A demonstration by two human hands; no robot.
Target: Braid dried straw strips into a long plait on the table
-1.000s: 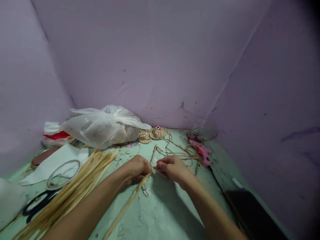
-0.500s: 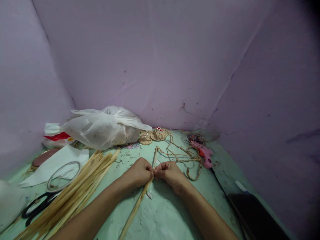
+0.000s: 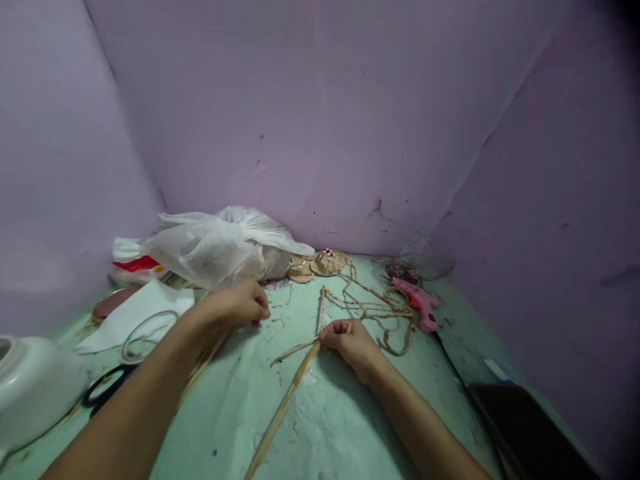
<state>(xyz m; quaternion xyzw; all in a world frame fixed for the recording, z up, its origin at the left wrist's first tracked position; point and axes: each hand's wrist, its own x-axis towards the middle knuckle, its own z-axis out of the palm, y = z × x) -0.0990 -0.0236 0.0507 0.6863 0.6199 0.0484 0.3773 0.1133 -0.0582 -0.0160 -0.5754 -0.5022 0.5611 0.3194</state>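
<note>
My right hand point(image 3: 350, 343) pinches a thin straw braid point(image 3: 321, 310) between thumb and fingers, where its loose strands begin. One long flat strand point(image 3: 283, 410) runs from the pinch toward the near edge, and a short strand point(image 3: 293, 351) sticks out to the left. Beyond the pinch the braid turns right into a loose, plaited heap point(image 3: 373, 310). My left hand point(image 3: 240, 305), apart from the braid, is over the far end of a bundle of straw strips point(image 3: 200, 367). Its fingers are curled; whatever is in them is hidden. My forearm covers most of the bundle.
A white plastic bag point(image 3: 225, 243) and round woven straw pieces point(image 3: 327, 264) lie along the back wall. On the right are a pink glue gun point(image 3: 425, 310) with its cord and a dark flat object point(image 3: 525, 427). Black-handled scissors point(image 3: 107, 387) and a white pot point(image 3: 40, 387) are left.
My left hand has let go of the braid and moved left to the straw bundle. The right hand still pinches the braid. The view has shifted slightly left.
</note>
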